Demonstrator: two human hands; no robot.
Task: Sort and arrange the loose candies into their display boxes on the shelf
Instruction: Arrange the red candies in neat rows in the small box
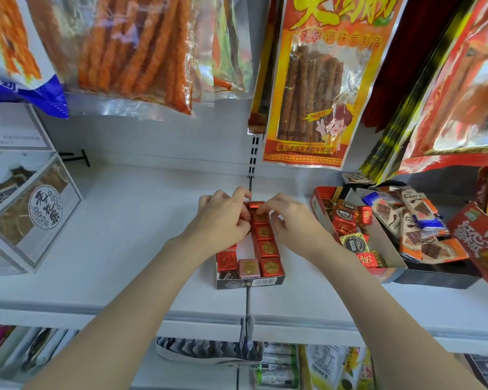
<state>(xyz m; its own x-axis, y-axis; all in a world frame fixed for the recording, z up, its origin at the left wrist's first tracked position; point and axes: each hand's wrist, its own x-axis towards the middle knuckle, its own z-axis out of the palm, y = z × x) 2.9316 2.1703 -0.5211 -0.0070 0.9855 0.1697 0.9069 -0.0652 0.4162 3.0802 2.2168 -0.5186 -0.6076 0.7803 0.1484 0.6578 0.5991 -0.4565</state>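
where the white shelf (124, 220) meets its centre divider, a small display box (250, 282) is seen, partly filled with a row of red square candies (266, 249) and one pink candy (249, 267). a larger box of loose candies (350, 229) is set near it on the right. both the left hand (223, 218) and right hand (288, 220) are curled over the box's far end, a red candy (255, 205) being pinched between their fingertips.
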